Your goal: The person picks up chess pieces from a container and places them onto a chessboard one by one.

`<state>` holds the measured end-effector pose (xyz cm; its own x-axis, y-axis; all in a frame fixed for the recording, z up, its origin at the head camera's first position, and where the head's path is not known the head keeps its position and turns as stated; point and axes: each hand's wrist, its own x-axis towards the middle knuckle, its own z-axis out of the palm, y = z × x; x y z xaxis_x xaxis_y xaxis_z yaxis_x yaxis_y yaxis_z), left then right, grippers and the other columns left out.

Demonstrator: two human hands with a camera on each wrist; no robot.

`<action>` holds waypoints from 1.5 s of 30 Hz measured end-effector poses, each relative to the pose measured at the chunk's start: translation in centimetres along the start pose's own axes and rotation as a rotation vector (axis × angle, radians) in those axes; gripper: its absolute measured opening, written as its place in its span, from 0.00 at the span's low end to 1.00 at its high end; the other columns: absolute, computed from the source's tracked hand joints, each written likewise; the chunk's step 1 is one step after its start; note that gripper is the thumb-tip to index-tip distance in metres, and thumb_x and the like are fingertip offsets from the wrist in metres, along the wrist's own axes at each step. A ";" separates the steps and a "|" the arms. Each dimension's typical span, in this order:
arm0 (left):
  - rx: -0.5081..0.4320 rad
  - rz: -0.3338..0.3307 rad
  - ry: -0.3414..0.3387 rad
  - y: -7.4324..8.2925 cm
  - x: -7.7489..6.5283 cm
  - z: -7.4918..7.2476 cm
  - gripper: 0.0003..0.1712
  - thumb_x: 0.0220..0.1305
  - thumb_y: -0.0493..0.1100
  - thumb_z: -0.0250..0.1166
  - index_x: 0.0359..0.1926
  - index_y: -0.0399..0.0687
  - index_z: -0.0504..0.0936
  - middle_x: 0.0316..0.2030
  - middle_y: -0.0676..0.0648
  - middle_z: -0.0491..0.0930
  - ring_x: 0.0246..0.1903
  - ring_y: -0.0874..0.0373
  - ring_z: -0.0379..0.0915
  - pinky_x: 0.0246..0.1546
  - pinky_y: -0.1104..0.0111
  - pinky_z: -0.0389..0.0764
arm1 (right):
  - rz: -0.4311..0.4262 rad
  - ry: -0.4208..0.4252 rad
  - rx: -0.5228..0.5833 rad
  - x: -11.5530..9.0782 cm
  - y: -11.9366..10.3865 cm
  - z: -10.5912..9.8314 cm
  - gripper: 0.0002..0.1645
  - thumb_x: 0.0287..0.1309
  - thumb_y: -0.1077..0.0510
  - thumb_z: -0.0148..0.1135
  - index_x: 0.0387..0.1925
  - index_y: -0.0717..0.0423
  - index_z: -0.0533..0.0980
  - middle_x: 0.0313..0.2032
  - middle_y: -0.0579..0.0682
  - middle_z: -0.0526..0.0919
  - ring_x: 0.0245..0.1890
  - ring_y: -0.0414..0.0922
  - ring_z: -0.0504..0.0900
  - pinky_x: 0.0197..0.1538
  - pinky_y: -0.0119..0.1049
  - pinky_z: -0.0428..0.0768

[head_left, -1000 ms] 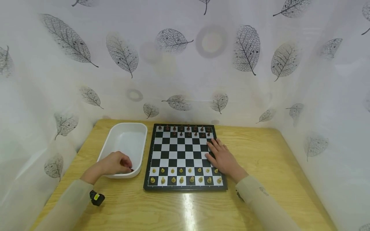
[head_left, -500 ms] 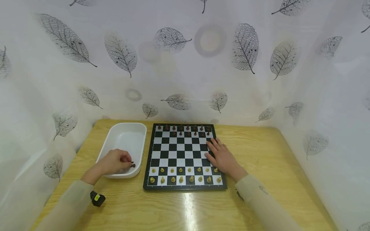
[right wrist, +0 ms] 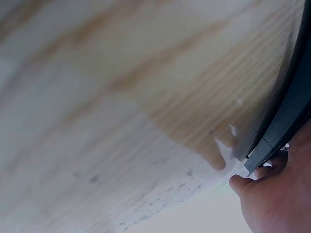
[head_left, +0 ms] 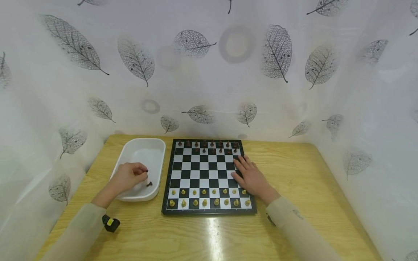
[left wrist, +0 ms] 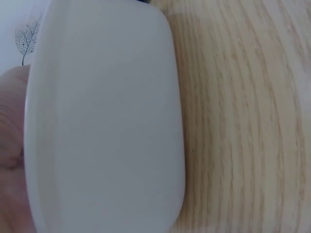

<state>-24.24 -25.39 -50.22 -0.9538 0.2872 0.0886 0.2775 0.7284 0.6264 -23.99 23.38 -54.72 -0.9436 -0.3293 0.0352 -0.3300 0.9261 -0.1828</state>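
Observation:
Over the white tray (head_left: 130, 197), my left hand (head_left: 127, 176) pinches a small dark red chess piece (head_left: 147, 170) between thumb and fingertips. A second dark red chess piece (head_left: 149, 184) lies on the tray's floor, just below those fingertips. In the left wrist view the tray's outer wall (left wrist: 112, 116) hides most of that hand. My right hand (head_left: 251, 180) rests with its fingers spread on the right edge of the chessboard (head_left: 204, 175). Dark red pieces (head_left: 212, 144) stand in the far two rows, yellow pieces (head_left: 204, 202) in the near two rows.
Tray and board stand side by side on a wooden table (head_left: 183, 239), with a narrow gap between them. A white curtain (head_left: 209, 83) with leaf prints encloses the table at the back and both sides.
My left hand has risen slightly and moved toward the tray's far side, still pinching a chess piece. The other red piece now shows apart from the fingers. The right hand has stayed put.

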 end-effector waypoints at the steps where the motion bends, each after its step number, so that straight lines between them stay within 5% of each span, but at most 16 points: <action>1: -0.011 0.002 0.015 0.0 0.1 -0.1 0.08 0.67 0.39 0.68 0.43 0.40 0.89 0.33 0.48 0.89 0.31 0.61 0.81 0.30 0.71 0.79 | -0.001 0.001 0.001 0.0 0.0 0.0 0.44 0.80 0.32 0.43 0.83 0.53 0.57 0.83 0.60 0.53 0.84 0.61 0.48 0.81 0.64 0.57; 22: -0.067 0.089 0.105 3.5 4.0 0.2 0.06 0.69 0.40 0.70 0.42 0.42 0.86 0.34 0.45 0.91 0.33 0.57 0.86 0.33 0.69 0.83 | -0.002 0.016 -0.002 -0.1 -0.1 -0.2 0.44 0.80 0.32 0.43 0.82 0.54 0.57 0.83 0.61 0.54 0.84 0.62 0.49 0.80 0.65 0.58; 30: -0.019 0.140 0.155 4.6 5.7 0.6 0.11 0.71 0.43 0.69 0.48 0.40 0.88 0.40 0.43 0.91 0.41 0.48 0.86 0.44 0.56 0.86 | 0.003 0.013 -0.014 0.0 -0.2 -0.3 0.44 0.80 0.32 0.42 0.82 0.54 0.57 0.83 0.60 0.54 0.84 0.62 0.49 0.80 0.65 0.58; 45: -0.084 0.026 0.099 6.7 8.8 2.1 0.15 0.71 0.43 0.69 0.51 0.37 0.88 0.46 0.38 0.89 0.47 0.44 0.86 0.51 0.51 0.87 | 0.011 0.011 0.013 -0.1 -0.2 0.1 0.44 0.79 0.31 0.41 0.83 0.52 0.57 0.83 0.59 0.53 0.85 0.61 0.47 0.81 0.64 0.57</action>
<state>-30.51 -16.64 -46.86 -0.9541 0.2400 0.1790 0.2960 0.6654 0.6853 -23.79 23.19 -54.75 -0.9475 -0.3166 0.0438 -0.3189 0.9272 -0.1962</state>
